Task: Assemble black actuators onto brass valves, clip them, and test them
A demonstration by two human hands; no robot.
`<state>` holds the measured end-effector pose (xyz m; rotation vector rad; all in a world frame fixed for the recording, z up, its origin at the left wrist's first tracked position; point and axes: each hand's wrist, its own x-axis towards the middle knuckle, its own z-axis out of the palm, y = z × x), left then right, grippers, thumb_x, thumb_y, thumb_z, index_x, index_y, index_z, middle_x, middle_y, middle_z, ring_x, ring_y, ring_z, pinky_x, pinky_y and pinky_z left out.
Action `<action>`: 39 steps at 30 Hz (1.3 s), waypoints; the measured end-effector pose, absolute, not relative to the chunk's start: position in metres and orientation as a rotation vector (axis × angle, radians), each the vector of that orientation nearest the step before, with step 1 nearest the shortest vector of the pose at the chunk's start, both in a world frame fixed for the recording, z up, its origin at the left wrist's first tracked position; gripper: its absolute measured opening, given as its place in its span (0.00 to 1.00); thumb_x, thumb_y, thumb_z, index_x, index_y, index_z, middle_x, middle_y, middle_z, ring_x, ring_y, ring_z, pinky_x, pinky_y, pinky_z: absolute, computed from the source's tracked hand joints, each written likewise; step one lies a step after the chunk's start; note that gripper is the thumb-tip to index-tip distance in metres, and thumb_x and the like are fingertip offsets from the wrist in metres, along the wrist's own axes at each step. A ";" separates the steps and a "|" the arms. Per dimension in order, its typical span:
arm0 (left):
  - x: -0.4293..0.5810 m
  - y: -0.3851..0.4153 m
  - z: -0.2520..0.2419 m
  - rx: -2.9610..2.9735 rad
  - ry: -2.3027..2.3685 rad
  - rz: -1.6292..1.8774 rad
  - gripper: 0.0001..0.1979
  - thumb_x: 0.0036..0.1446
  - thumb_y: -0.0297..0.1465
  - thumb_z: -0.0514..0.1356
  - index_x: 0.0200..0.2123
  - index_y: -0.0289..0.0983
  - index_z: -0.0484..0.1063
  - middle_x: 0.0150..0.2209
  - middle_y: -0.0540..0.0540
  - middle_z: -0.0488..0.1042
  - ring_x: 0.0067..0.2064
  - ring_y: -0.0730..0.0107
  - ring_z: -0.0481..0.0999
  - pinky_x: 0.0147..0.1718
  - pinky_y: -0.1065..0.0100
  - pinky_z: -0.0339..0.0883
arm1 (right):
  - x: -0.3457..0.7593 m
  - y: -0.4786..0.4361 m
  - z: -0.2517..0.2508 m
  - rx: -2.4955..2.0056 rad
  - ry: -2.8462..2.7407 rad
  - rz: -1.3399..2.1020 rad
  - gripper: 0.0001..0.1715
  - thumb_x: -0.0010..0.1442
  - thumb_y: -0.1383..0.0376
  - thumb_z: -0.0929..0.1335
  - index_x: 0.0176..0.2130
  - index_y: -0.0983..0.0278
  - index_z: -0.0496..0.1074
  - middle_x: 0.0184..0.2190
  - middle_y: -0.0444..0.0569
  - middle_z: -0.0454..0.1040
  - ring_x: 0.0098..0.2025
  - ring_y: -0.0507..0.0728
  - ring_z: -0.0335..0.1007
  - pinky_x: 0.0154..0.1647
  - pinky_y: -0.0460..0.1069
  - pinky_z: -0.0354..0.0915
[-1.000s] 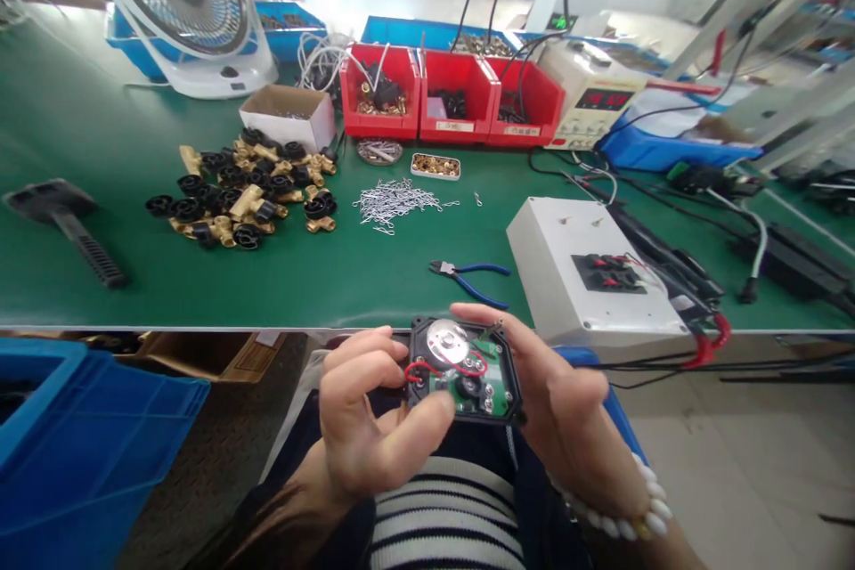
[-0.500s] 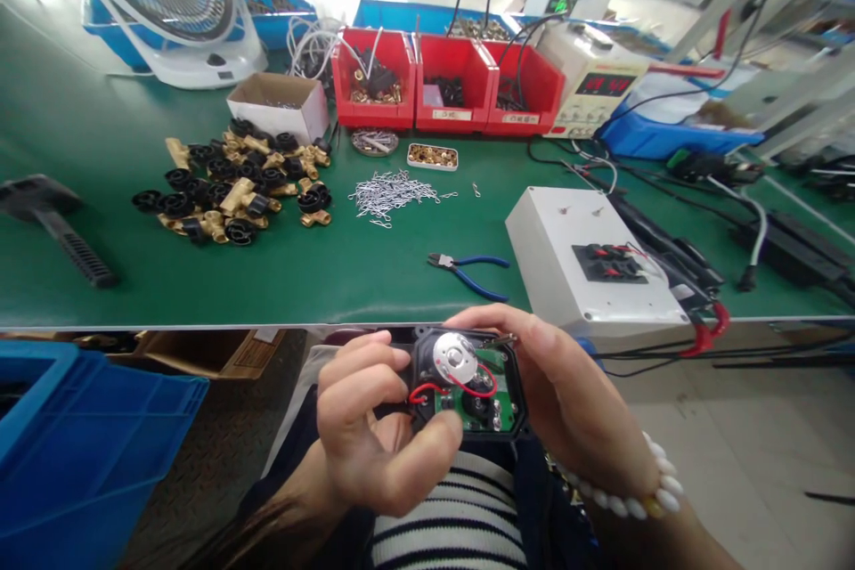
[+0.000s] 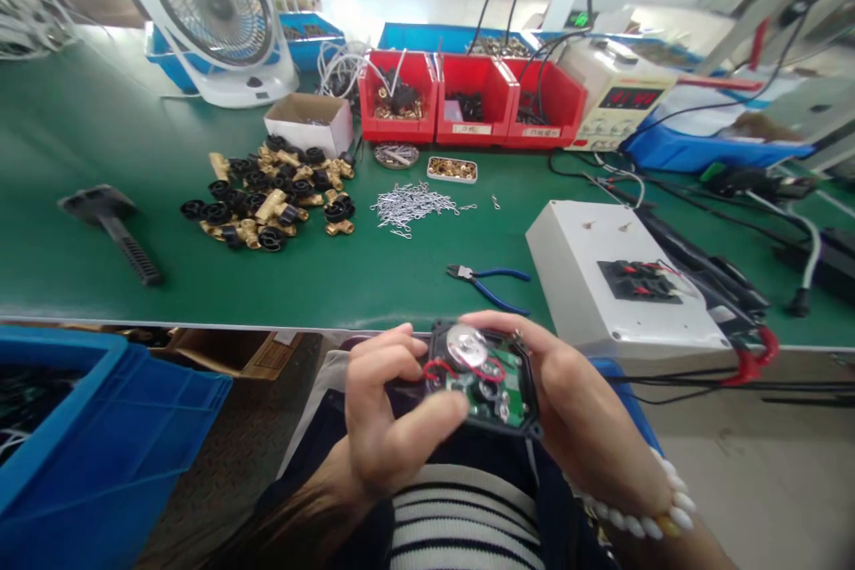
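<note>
Case (image 3: 484,385) is being held open side up between left hand (image 3: 382,414) and right hand (image 3: 575,405), just this side of the worktop's (image 3: 374,285) front edge; for good handling, red wires (image 3: 437,364) are best being kept unpinched. Near that edge, pliers (image 3: 473,275) are being supported.

The housing (image 3: 500,427) is matt plastic, its 11 o'clock disc (image 3: 466,345) shiny metal; 3 bins (image 3: 446,133) at 12 o'clock, smooth plastic; tee fittings (image 3: 271,207) at 10 o'clock, brass-toned metal.

White beads (image 3: 682,501) are worn with a striped top (image 3: 464,512).
</note>
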<state>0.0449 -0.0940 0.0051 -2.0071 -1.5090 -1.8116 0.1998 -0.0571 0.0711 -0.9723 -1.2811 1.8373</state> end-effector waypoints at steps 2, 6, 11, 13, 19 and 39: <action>0.040 -0.086 0.016 -2.030 -1.449 -1.845 0.15 0.53 0.16 0.60 0.39 0.40 0.65 0.40 0.50 0.60 0.46 0.74 0.67 0.51 0.69 0.68 | 0.197 -0.053 0.064 -0.938 -1.318 1.832 0.42 0.46 0.43 0.76 0.55 0.56 0.69 0.50 0.52 0.75 0.48 0.60 0.74 0.43 0.51 0.72; 0.008 -0.068 0.018 -2.498 -1.608 -1.592 0.25 0.56 0.19 0.58 0.56 0.38 0.62 0.50 0.44 0.66 0.54 0.72 0.68 0.54 0.71 0.66 | 0.186 -0.038 0.044 -1.116 -1.278 1.631 0.36 0.48 0.56 0.78 0.52 0.59 0.64 0.52 0.52 0.73 0.49 0.58 0.73 0.46 0.50 0.72; -0.071 -0.019 0.011 -1.732 -1.976 -1.422 0.16 0.62 0.29 0.58 0.51 0.29 0.71 0.49 0.36 0.71 0.54 0.58 0.69 0.58 0.57 0.63 | 0.169 -0.018 0.022 -1.240 -1.235 1.606 0.42 0.49 0.53 0.76 0.56 0.65 0.61 0.49 0.56 0.73 0.37 0.53 0.72 0.37 0.48 0.72; -0.100 0.006 0.010 -1.511 -2.195 -1.249 0.23 0.59 0.32 0.62 0.56 0.28 0.70 0.54 0.31 0.67 0.59 0.51 0.64 0.62 0.55 0.56 | 0.159 -0.013 0.017 -1.214 -1.202 1.674 0.46 0.50 0.52 0.76 0.58 0.68 0.58 0.49 0.57 0.73 0.33 0.51 0.70 0.38 0.48 0.72; -0.133 0.047 0.003 -1.633 -2.333 -0.953 0.27 0.59 0.29 0.59 0.61 0.25 0.66 0.55 0.29 0.67 0.59 0.44 0.63 0.62 0.51 0.54 | 0.148 -0.006 0.009 -1.195 -1.294 1.626 0.62 0.49 0.52 0.75 0.69 0.67 0.43 0.67 0.67 0.52 0.50 0.58 0.73 0.53 0.52 0.71; 0.022 -0.080 0.052 -2.435 -1.764 -1.839 0.23 0.69 0.45 0.48 0.56 0.37 0.69 0.49 0.43 0.69 0.53 0.68 0.68 0.53 0.69 0.61 | 0.169 -0.063 0.042 -0.511 -0.920 1.912 0.18 0.59 0.65 0.73 0.50 0.55 0.76 0.38 0.42 0.74 0.36 0.44 0.71 0.42 0.39 0.68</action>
